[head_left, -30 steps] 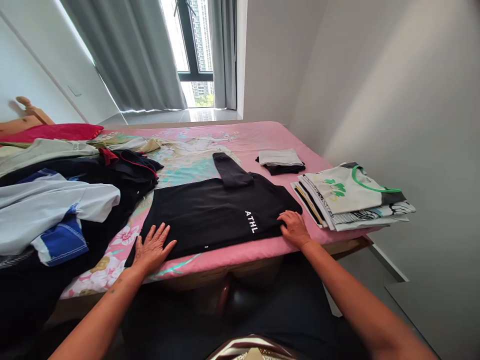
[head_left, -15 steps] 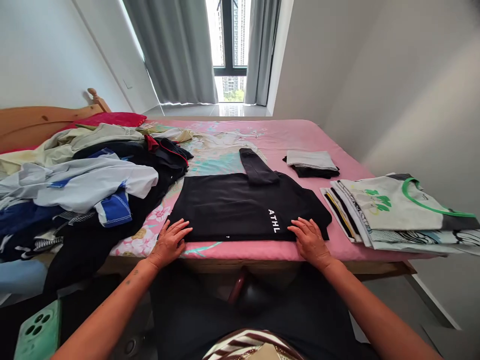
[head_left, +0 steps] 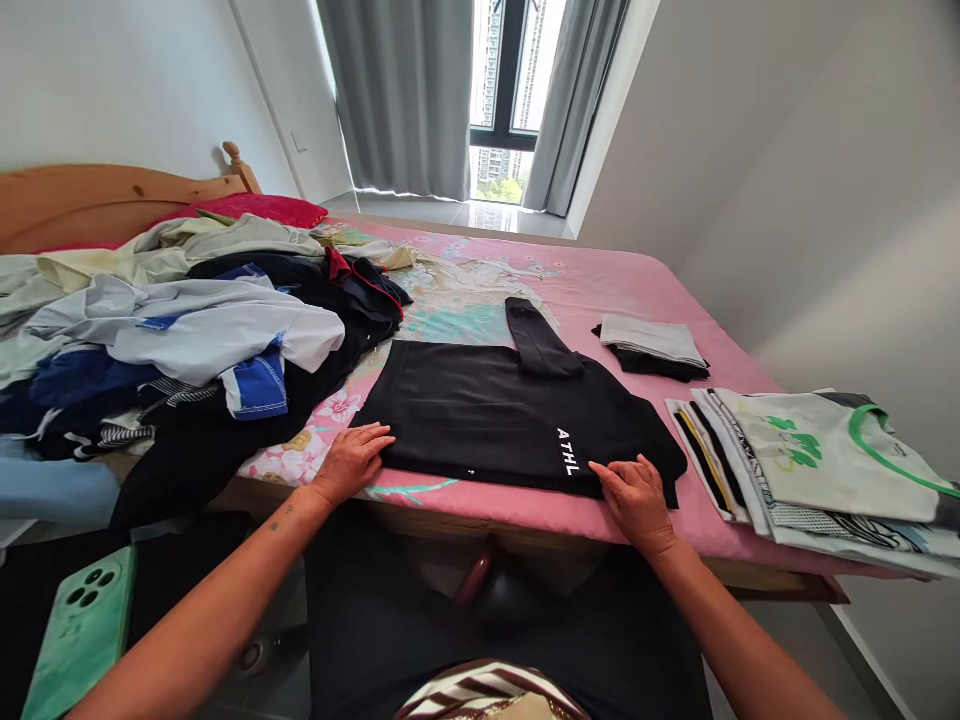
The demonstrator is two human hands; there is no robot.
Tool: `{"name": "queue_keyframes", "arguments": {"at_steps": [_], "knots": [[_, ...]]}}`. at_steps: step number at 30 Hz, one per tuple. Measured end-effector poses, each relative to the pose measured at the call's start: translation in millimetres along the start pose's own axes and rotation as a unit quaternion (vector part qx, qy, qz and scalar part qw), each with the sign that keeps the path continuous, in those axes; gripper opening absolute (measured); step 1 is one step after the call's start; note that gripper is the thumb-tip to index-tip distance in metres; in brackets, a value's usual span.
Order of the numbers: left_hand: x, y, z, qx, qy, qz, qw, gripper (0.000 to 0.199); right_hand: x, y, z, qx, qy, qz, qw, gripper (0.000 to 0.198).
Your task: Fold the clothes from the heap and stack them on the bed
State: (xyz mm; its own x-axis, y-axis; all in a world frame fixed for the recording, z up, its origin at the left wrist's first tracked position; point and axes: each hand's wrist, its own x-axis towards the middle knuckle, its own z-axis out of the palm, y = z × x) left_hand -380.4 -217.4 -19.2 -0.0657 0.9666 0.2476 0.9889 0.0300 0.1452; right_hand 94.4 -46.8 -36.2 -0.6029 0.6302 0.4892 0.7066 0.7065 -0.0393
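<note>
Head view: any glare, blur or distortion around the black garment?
Head view throughout: window partly washed out and leaning, probably lens distortion or head tilt; black garment dark, folds faint, white lettering readable; left hand and right hand reasonably sharp.

There are two hands (head_left: pixel 352 462) (head_left: pixel 637 497), one ATHL top (head_left: pixel 472 405) and two folded stacks (head_left: pixel 652 340) (head_left: pixel 806 455).

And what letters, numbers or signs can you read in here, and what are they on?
"ATHL": white capital letters on the black top, near the right hand.
Too small to read: the tiny white mark by that top's near edge.
No letters I can make out: the green print on the folded white shirt, or the green phone.
</note>
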Motion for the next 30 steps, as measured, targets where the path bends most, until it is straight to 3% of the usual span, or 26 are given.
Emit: {"name": "queue_keyframes", "arguments": {"at_steps": [10,16,19,21,26,30], "knots": [[-13.5,0.0,-12.7,0.016,-0.028,0.033,0.999,0.042,-15.4,-4.3,-12.7,0.03,-0.036,0.0,0.999,0.041],[22.1,26.1,-19.2,-0.029,0.016,0.045,0.998,0.046,52.7,-61.7,-25.5,0.123,-0.009,-0.019,0.992,0.035],[43.8,36.5,-12.7,-0.038,-0.025,0.074,0.996,0.049,89.5,-92.3,-11.2,0.147,-0.046,-0.062,0.986,0.037],[49.4,35.0,-3.8,-0.019,-0.044,0.06,0.997,0.048,100.6,-99.6,8.5,0.129,-0.085,-0.077,0.985,0.039],[38.3,14.9,22.7,0.042,-0.057,-0.064,0.995,0.055,87.8,-80.2,61.1,0.065,-0.164,-0.01,0.984,0.052],[32.0,9.2,32.1,0.054,-0.046,-0.088,0.994,0.058,76.9,-70.6,74.4,0.055,-0.163,-0.004,0.985,0.055]]}}
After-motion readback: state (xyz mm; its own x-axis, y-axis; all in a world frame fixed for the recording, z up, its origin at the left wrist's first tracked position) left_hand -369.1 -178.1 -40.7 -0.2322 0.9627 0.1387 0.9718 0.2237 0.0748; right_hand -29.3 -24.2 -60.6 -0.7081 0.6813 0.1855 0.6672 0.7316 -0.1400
